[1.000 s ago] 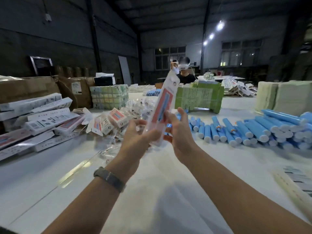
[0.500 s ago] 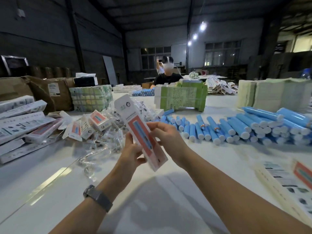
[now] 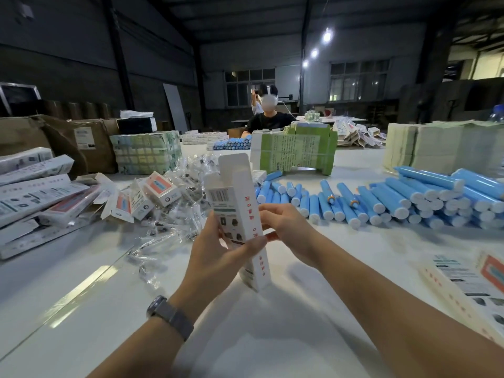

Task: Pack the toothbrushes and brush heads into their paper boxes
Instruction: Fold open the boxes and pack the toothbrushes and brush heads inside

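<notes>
Paper box (image 3: pixel 236 214) stands upright above the white worktop (image 3: pixel 272 336), top flap open, barcode side toward the camera. Left hand (image 3: pixel 218 257) grasps its lower half from the left; right hand (image 3: pixel 286 227) pinches its right edge. Blue toothbrush tubes (image 3: pixel 381 200) lie heaped at right, well apart. Bagged brush heads (image 3: pixel 174 222) lie scattered at left, near finished boxes (image 3: pixel 35 197).

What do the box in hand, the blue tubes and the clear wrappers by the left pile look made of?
Box: thin printed card, matt white inside, going by its creased open flap. Blue tubes: likely smooth plastic with white end caps, slightly glossy. Clear wrappers: crinkled transparent film, shown by its glints.
</notes>
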Action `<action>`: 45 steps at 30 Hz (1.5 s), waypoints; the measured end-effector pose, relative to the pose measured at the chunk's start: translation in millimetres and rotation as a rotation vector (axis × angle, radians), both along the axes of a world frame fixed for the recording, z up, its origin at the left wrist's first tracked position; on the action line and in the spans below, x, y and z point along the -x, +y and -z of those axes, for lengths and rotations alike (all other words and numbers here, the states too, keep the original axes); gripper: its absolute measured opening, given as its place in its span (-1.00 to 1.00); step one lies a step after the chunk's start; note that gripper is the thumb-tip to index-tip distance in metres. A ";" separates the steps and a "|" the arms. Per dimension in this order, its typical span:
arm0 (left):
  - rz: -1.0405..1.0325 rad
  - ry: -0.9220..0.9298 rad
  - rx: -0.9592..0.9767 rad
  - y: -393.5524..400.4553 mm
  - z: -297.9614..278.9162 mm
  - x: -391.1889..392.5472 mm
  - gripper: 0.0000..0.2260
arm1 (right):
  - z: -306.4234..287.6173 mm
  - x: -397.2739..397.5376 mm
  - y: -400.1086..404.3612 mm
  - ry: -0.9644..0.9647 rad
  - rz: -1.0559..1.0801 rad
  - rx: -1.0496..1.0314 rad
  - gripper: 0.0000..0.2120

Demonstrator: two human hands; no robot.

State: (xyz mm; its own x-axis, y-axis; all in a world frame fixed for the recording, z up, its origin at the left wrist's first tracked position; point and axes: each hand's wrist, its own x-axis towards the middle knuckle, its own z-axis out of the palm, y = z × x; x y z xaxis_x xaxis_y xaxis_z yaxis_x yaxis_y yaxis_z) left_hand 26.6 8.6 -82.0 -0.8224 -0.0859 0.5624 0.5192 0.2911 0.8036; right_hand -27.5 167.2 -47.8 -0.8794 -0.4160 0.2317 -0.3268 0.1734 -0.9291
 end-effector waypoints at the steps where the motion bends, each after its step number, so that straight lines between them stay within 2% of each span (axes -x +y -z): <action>1: -0.014 -0.001 -0.011 0.5 0.2 0.2 -0.43 | 0.9 -0.3 -0.5 -0.012 -0.032 0.017 -0.66; 4: -0.036 -0.006 -0.028 -0.4 2.0 1.2 -0.46 | 0.2 2.0 -2.4 0.004 -0.032 0.021 -0.64; 10: -0.012 -0.027 -0.006 0.2 2.9 0.0 -0.49 | 1.5 19.6 12.1 0.077 0.293 -0.026 -0.84; 12: 0.023 -0.036 -0.029 0.6 4.9 1.8 -0.53 | 3.9 32.3 22.2 0.146 0.443 -0.161 -0.85; 15: 0.060 -0.031 -0.051 1.7 7.1 2.8 -0.57 | 8.2 48.7 38.7 0.260 0.617 -0.512 -0.67; 18: 0.063 -0.023 -0.033 2.2 7.9 4.9 -0.62 | 18.8 60.7 51.4 0.271 0.613 -0.858 -0.55; 22: 0.049 -0.008 -0.007 2.1 7.4 7.3 -0.65 | 30.8 67.4 65.4 0.164 0.583 -1.049 -0.55; 26: 0.039 0.003 -0.005 2.0 8.1 7.9 -0.63 | 25.1 64.5 63.0 0.261 0.672 -1.080 -0.68; 29: 0.008 0.028 0.027 2.2 7.7 6.8 -0.56 | 21.9 61.7 61.6 0.306 0.709 -1.007 -0.77; 32: -0.014 0.017 0.042 3.4 7.1 5.8 -0.54 | 25.3 61.4 66.6 0.359 0.730 -0.953 -0.77; 39: -0.011 -0.010 0.012 5.3 -0.3 -0.7 -0.52 | 21.0 60.1 70.2 0.217 0.735 -1.006 -0.68; 45: 0.062 0.021 0.012 3.7 -0.9 -3.0 -0.68 | 12.1 56.9 72.3 0.117 0.713 -1.067 -0.79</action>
State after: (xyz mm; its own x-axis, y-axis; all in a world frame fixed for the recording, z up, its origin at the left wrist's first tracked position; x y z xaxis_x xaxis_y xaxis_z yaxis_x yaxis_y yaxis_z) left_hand 29.6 12.4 -81.1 -0.8141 -0.0285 0.5800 0.5528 0.2677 0.7891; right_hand -84.5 239.5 -59.9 -0.9799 0.1081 0.1674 0.0744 0.9778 -0.1960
